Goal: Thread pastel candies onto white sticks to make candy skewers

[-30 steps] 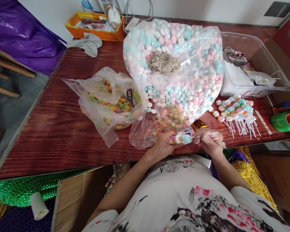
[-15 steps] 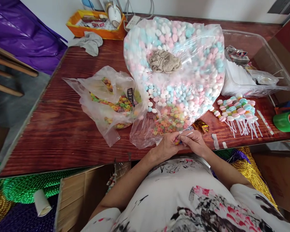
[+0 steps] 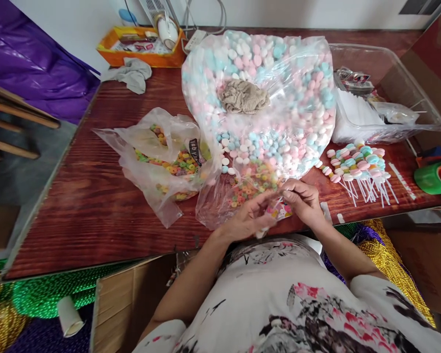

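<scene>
Both my hands meet at the near edge of the wooden table point(image 3: 88, 196). My left hand point(image 3: 248, 218) and my right hand point(image 3: 304, 202) pinch a small printed wrapper with a candy skewer point(image 3: 278, 212) between them, fingers closed round it. Just beyond my fingers lies the open mouth of a big clear bag of pink, blue and white candies point(image 3: 279, 98), with coloured rings spilled at its near end. A pile of finished candy skewers point(image 3: 356, 164) on white sticks lies to the right of my right hand.
A smaller bag of coloured rings point(image 3: 169, 162) sits to the left. A clear plastic tray point(image 3: 389, 63) and a green tape roll point(image 3: 435, 177) are at the right, an orange box point(image 3: 139, 46) at the back. A cardboard box point(image 3: 125, 299) and green tinsel point(image 3: 47, 294) lie below the table edge.
The skewer with its white stick, held out sideways a second ago, is now gathered into the printed wrapper. My right hand moved left to meet my left hand.
</scene>
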`<state>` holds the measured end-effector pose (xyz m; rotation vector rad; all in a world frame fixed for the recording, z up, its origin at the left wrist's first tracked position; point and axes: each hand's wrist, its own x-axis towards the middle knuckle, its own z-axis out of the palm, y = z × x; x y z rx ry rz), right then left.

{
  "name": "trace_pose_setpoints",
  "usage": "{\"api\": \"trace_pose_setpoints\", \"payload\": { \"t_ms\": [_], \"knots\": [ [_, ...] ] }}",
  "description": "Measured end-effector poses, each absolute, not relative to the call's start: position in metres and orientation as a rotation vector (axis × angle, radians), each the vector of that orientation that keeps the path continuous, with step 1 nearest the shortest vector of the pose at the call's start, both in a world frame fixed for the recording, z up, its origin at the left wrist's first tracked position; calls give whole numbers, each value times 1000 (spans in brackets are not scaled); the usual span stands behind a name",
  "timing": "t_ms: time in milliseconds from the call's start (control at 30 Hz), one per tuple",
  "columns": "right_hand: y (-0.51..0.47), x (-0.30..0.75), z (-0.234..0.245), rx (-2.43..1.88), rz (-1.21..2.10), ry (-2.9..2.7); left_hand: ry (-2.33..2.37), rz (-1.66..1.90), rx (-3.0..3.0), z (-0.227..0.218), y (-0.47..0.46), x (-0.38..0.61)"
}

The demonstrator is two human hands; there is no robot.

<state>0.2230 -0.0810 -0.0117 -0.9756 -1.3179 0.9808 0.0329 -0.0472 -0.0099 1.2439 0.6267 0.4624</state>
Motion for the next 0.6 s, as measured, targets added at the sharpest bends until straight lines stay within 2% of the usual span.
{"api": "trace_pose_setpoints", "payload": {
  "t_ms": [167, 433, 600],
  "knots": [
    [-76, 221, -11, -973, 1067, -1195, 684, 494, 1180, -15, -39, 25],
    [-64, 209, -11, -993, 1039, -1326, 919, 780, 1107, -34, -63, 44],
    [-70, 199, -21, -985, 1085, -1035, 1089, 950, 1103, -39, -59, 45]
  ]
}}
